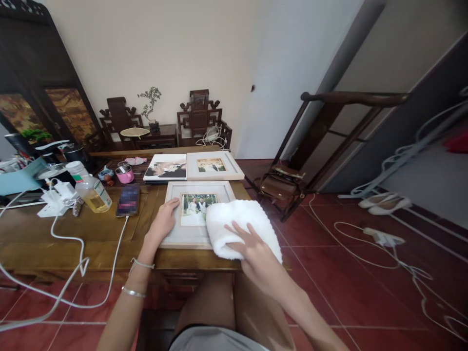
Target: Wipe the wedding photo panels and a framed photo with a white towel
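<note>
A picture frame [174, 235] with a pale wooden border and a wedding photo inside lies flat near the table's front edge. My left hand [165, 218] grips its left side, thumb on the top face, other fingers partly hidden. Over the frame's right part is a folded, fluffy white towel [241, 214], which hides that side and hangs past the table's corner. My right hand [252, 246] presses on this towel, with some fingers spread over it and others tucked at its fold. Behind lie a second picture frame [231, 168] and a flat photo panel [166, 166], side by side.
Left on the wooden table [98, 239] are a phone [127, 200] on a charging cable, a bottle of yellow liquid [91, 190], a pink cup [125, 173] and a white power strip [53, 207]. A wooden chair [310, 131] holding a brown bag [281, 185] stands right. Cables cross the floor.
</note>
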### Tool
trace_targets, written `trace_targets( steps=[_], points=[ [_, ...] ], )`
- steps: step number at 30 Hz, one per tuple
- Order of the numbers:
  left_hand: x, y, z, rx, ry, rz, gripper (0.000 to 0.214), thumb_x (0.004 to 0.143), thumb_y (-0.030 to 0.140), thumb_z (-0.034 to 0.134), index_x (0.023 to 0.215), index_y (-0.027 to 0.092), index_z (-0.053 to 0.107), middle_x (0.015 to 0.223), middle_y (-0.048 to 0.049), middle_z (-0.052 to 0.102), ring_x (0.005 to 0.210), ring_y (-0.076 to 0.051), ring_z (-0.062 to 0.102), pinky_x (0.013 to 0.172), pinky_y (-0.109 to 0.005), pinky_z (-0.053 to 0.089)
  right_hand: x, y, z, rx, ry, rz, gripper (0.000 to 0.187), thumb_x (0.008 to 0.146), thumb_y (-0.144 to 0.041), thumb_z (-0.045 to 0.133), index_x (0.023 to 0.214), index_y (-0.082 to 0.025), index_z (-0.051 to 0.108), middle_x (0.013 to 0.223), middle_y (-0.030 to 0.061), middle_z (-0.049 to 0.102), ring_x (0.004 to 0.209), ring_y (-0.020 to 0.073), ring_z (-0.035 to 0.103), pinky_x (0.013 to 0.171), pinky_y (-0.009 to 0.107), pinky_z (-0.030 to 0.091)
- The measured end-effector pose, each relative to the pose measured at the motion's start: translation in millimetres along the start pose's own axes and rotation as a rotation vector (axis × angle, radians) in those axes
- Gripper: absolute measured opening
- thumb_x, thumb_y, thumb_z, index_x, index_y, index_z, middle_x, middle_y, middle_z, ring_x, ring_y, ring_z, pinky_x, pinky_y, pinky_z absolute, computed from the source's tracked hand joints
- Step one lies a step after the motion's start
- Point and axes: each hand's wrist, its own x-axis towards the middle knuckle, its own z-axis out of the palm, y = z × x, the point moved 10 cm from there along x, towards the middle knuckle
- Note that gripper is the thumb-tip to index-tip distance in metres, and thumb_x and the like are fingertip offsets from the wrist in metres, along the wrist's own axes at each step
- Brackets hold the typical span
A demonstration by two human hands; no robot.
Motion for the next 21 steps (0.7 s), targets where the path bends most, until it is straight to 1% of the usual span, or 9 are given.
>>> trace_targets(
  steps=[3, 5, 6, 8, 9, 11, 13, 16, 21],
  points=[
    [-3.2, -3.2, 1.7, -0.008, -0.005, -0.001, 0.049, 0.079, -0.001, 0.037, 0.122, 0.013, 0.057, 0.132, -0.0107, 0.055, 0.125, -0.02, 0.048, 0.109, -0.04, 0.036, 14.1, 11.9, -21.8, 0.063, 0.02, -0.002, 0.065, 0.055, 0.005, 0.035, 0.106, -0.018, 0.067, 0.126, 0.0096, 0.059, 0.125, 0.0267, 0.046, 0.106, 0.052, 0.034],
    [-4.8, -3.7, 1.8, -0.017, -0.007, -0.01, 0.049, 0.08, -0.001, 0.038, 0.123, 0.015, 0.056, 0.133, -0.0099, 0.053, 0.125, -0.02, 0.048, 0.109, -0.041, 0.036, 36.5, 39.5, -47.2, 0.077, 0.109, 0.078, 0.062, 0.059, 0.004, 0.035, 0.108, -0.018, 0.067, 0.112, 0.0076, 0.067, 0.112, 0.0252, 0.057, 0.097, 0.047, 0.045],
    [-5.3, -3.3, 1.4, -0.022, -0.007, -0.013, 0.05, 0.079, -0.001, 0.037, 0.122, 0.015, 0.056, 0.133, -0.0097, 0.053, 0.126, -0.02, 0.048, 0.109, -0.041, 0.036, 48.4, 58.1, -66.5, 0.035, 0.236, 0.161, 0.06, 0.062, 0.002, 0.036, 0.11, -0.016, 0.066, 0.11, 0.0096, 0.067, 0.109, 0.0273, 0.059, 0.093, 0.048, 0.047],
    [-5.5, -1.6, 0.1, -0.029, -0.004, -0.015, 0.053, 0.077, -0.004, 0.036, 0.122, 0.015, 0.057, 0.132, -0.0095, 0.054, 0.125, -0.02, 0.048, 0.11, -0.04, 0.036, 71.2, 78.8, -97.5, -0.127, 0.484, 0.227, 0.057, 0.065, 0.002, 0.039, 0.113, -0.013, 0.063, 0.128, 0.0136, 0.056, 0.124, 0.0317, 0.046, 0.099, 0.054, 0.039],
    [-5.5, -0.7, -0.7, -0.032, -0.002, -0.016, 0.055, 0.075, -0.006, 0.036, 0.122, 0.015, 0.057, 0.132, -0.0095, 0.054, 0.126, -0.02, 0.047, 0.11, -0.04, 0.035, 85.9, 80.8, -99.5, -0.209, 0.515, 0.201, 0.055, 0.065, 0.003, 0.04, 0.112, -0.012, 0.064, 0.135, 0.014, 0.05, 0.13, 0.0332, 0.037, 0.103, 0.056, 0.033],
    [-5.4, 1.0, -2.0, -0.035, 0.002, -0.016, 0.059, 0.073, -0.007, 0.035, 0.123, 0.014, 0.056, 0.133, -0.0094, 0.054, 0.127, -0.019, 0.046, 0.111, -0.039, 0.034, 117.7, 76.6, -77.5, -0.33, 0.398, 0.087, 0.054, 0.065, 0.004, 0.042, 0.112, -0.013, 0.064, 0.141, 0.0131, 0.043, 0.134, 0.034, 0.028, 0.106, 0.058, 0.025],
    [-5.6, 1.6, -2.0, -0.026, -0.003, -0.021, 0.061, 0.072, -0.008, 0.034, 0.125, 0.014, 0.054, 0.134, -0.0095, 0.052, 0.128, -0.019, 0.045, 0.111, -0.039, 0.033, 138.0, 70.4, -33.7, -0.374, 0.136, -0.019, 0.054, 0.066, 0.004, 0.045, 0.113, -0.015, 0.065, 0.138, 0.013, 0.047, 0.13, 0.0333, 0.035, 0.105, 0.055, 0.028],
    [-6.4, 0.2, 1.0, -0.002, -0.03, -0.043, 0.061, 0.073, -0.007, 0.033, 0.127, 0.013, 0.052, 0.137, -0.0101, 0.049, 0.13, -0.019, 0.042, 0.111, -0.04, 0.033, 132.7, 57.9, 12.1, -0.384, -0.126, -0.067, 0.054, 0.069, 0.003, 0.047, 0.115, -0.019, 0.065, 0.132, 0.0138, 0.052, 0.122, 0.0324, 0.045, 0.101, 0.051, 0.031],
    [-6.9, -3.0, 5.6, 0.009, -0.067, -0.068, 0.064, 0.072, -0.008, 0.033, 0.129, 0.015, 0.05, 0.14, -0.0098, 0.046, 0.131, -0.02, 0.041, 0.11, -0.042, 0.034, 77.0, 4.5, 9.1, -0.262, -0.332, -0.091, 0.054, 0.069, 0.003, 0.043, 0.111, -0.021, 0.068, 0.111, 0.0136, 0.065, 0.1, 0.0296, 0.06, 0.088, 0.042, 0.041]
  ],
)
